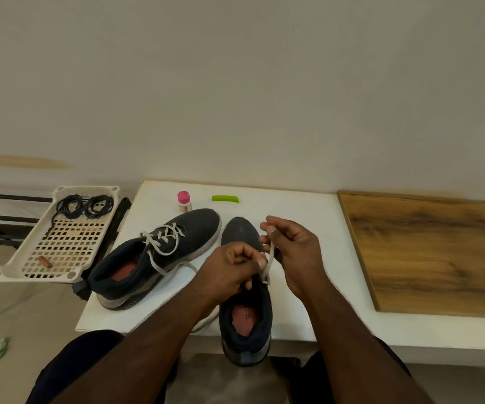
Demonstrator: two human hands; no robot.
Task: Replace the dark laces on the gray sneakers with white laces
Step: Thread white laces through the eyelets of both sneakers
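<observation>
Lighting soft, even, moderately bright; no hard source visible. Wall [235,83] reads flat off-white, slightly dim toward the top corners. Shadows weak and diffuse: thin one under the left sneaker [159,255], darker patch below the near edge of the surface [308,211]. No glare; faint sheen on the wood board [439,252]. Wide-angle bowing at the edges, surface edge curves. Overall soft, compression smear; right hand [293,246] fingertips slightly motion-blurred, floor far left mushy.
</observation>
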